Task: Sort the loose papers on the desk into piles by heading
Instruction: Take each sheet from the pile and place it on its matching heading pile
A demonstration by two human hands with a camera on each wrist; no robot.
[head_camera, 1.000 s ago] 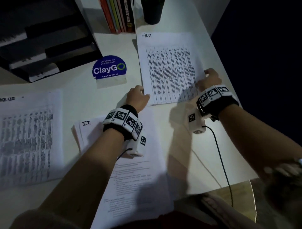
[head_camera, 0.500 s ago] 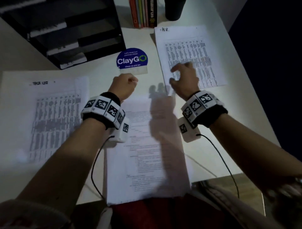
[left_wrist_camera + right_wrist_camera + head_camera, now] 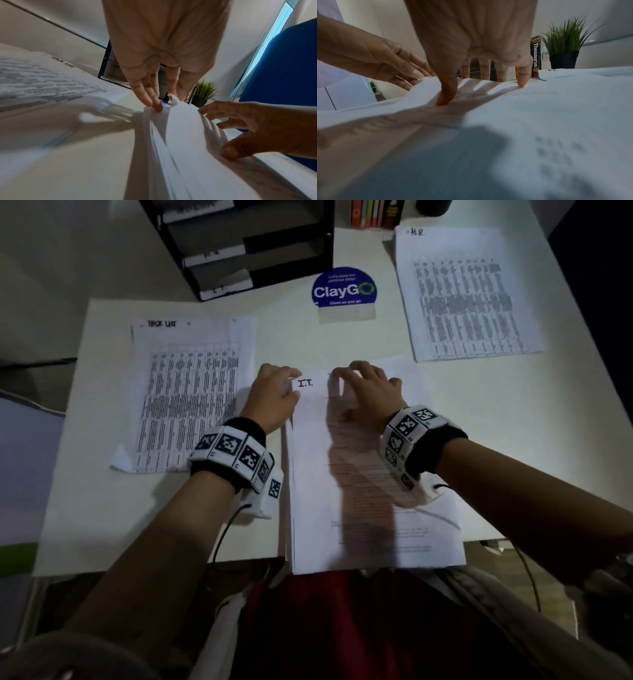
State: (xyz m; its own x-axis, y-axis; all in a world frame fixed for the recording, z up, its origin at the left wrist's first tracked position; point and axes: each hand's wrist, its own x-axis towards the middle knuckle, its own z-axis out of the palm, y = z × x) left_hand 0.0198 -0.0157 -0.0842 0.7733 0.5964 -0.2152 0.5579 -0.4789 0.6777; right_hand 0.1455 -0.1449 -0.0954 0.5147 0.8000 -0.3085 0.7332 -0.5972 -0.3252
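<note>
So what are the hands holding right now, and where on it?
Both are on the I.T. stack: the left hand pinches its top-left corner, and the right hand presses spread fingers on the top sheet near the upper edge.

Matt white printed paper in the I.T. stack (image 3: 370,518), smooth matt desk (image 3: 102,525), glossy ClayGo sticker (image 3: 343,289), black tray rack (image 3: 260,244).

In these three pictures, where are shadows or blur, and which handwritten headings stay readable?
Head view: dim overall; the right hand casts a long shadow down the I.T. pile; "I.T." is sharp, "H.R." on the far pile is legible, and the left pile's heading is smeared.
Left wrist view: brighter; the near paper edges under the left hand are streaked by blur.
Right wrist view: foreground paper soft, finger shadows striped.
</note>
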